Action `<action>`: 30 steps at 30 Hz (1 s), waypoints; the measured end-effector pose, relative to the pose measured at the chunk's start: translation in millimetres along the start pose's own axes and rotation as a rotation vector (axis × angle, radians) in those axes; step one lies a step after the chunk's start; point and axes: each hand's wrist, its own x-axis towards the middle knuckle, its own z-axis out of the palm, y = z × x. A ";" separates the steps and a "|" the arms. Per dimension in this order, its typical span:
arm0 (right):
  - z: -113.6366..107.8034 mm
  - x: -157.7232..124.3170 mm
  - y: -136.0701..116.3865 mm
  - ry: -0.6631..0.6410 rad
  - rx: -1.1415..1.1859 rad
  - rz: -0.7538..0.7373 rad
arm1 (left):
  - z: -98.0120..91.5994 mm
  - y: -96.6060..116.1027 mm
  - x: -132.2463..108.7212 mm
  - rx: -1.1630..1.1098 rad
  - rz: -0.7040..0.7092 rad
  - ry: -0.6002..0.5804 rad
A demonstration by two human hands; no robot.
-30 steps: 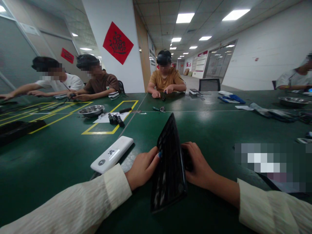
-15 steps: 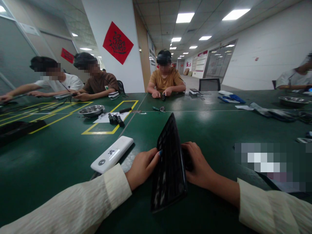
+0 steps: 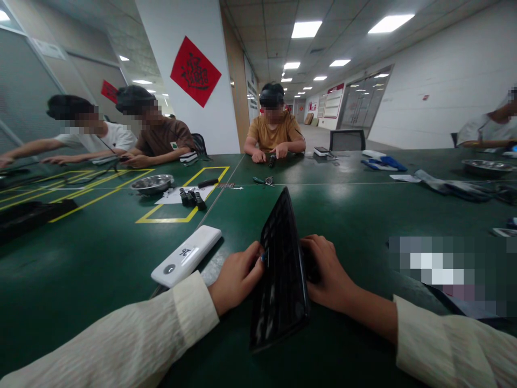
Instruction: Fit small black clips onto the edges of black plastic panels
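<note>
- a black panel [image 3: 278,285] stands tilted on its edge between the two hands, in the near middle of the scene; whether its lower edge touches the table, i cannot tell.
- the left hand [image 3: 236,277] has its thumb and finger against the ribbed left face; how firmly they pinch, or on what small part, is not clear.
- the right hand [image 3: 329,275] is curled around a dark part on the right side and seems to carry the panel.
- in my judgement it is stiff plastic, rather light, with a shiny rim that may slip in dry fingers; the thin ribs could perhaps crack if pressed hard.
- the rim and the thick part on the right look the safest places to hold.
- the green table [image 3: 355,218] looks smooth and a little reflecting; to the left lies a white device [image 3: 172,272], and farther left, yellow tape [image 3: 161,220] and a metal bowl [image 3: 151,189].
- in the far middle sits a person in a mustard shirt [image 3: 277,132]; the room is long, with a pillar [image 3: 157,37] and bright ceiling lights [image 3: 307,29].
</note>
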 end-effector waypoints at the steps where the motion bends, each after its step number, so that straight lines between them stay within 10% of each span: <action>1: -0.1 0.0 0.2 0.000 0.000 -0.002 | 0.1 0.0 0.6 0.003 0.000 -0.003; 30: -0.5 0.1 1.1 -0.011 -0.001 -0.002 | 2.0 -1.6 2.5 -0.033 -0.018 -0.045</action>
